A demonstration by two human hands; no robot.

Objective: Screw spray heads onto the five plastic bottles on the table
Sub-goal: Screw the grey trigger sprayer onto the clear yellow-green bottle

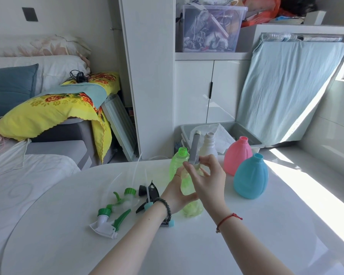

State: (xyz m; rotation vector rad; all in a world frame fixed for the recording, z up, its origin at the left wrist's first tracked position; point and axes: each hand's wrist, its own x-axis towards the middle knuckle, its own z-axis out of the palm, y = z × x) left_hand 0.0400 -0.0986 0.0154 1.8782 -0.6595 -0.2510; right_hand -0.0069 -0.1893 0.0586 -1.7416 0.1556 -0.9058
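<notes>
Yellow-green bottle (pixel 189 185) gripped by left hand (pixel 176 197) | right hand (pixel 207 179) pinches grey spray head (pixel 195 149) atop

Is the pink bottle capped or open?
Open: the pink bottle stands upright on the table with a bare threaded neck, no spray head on it.

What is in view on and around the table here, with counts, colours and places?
Yellow-green clear plastic bottle: 1, table centre, held, grey spray head on its neck.
Green clear plastic bottle: 1, behind it, open neck.
White plastic bottle: 1, far edge, open.
Pink plastic bottle: 1, far right, open.
Blue plastic bottle: 1, right, open.
Loose spray heads: about four, green, white, black, lying left of the hands.
Grey plastic bin: 1, beyond the table.
Left hand: holds the bottle.
Right hand: fingers at the head's collar.
</notes>
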